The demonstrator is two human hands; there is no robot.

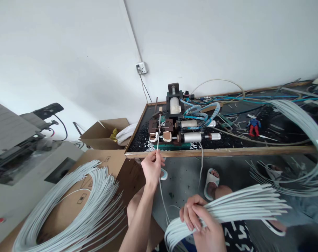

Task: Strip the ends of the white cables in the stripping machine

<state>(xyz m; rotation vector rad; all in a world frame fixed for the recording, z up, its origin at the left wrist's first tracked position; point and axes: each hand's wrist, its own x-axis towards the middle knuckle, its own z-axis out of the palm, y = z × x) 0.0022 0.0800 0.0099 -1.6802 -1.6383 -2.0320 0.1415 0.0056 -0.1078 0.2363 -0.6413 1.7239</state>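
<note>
The left hand (151, 168) pinches a single white wire (158, 142) — running just ahead of that grip into the machine (169, 125). The right hand (202, 222) clasps a wire bundle (240, 205), ends fanning rightward.

Adds up to two bare hands: one left hand (151, 167) and one right hand (203, 224). Includes three white cable bundles, one in the right hand (242, 204), one on cardboard (66, 210) at left (105, 196), one over the workbench (213, 151) (303, 117), with too many strands in each for counting. Counts one separate cable (158, 145) in the left hand, one workbench, one bench machine (174, 122), two horizontal silver cylinders (192, 137), one upright cylinder (175, 105), one toy figure (254, 126), one wall socket (143, 67), one open box (96, 134), one red button (0, 220) and at least three white slippers (211, 179), partly hidden
</note>
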